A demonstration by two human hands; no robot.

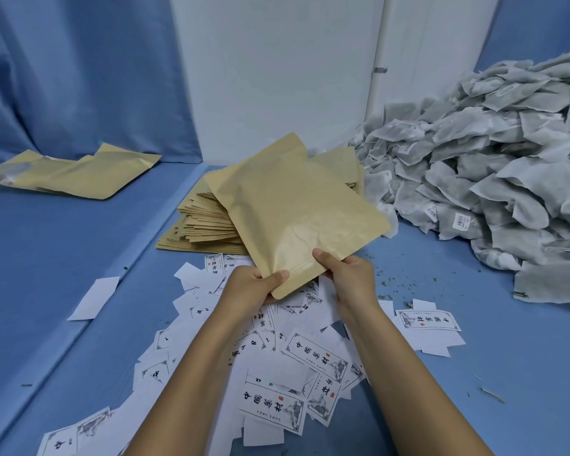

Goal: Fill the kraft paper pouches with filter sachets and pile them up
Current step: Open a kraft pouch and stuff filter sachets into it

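1. Flat tan kraft paper pouch [297, 205], held tilted above the stack of flat tan pouches [204, 222]; the heap of grey-white filter sachets [494, 179] lies just beside it on the right; bare blue cloth surface [63, 258] lies open to the left.
2. Left hand [250, 287] pinches the pouch's near corner, thumb on top; right hand [346, 274] grips the same near edge; both forearms reach forward over scattered white printed labels [310, 357].

I see one creased tan pouch [297, 209] raised at centre, slanting toward 11 o'clock over a fanned stack of pouches [204, 225]. Grey-white sachets [491, 166] are heaped at 2 o'clock. A few loose pouches [76, 174] lie at 10.
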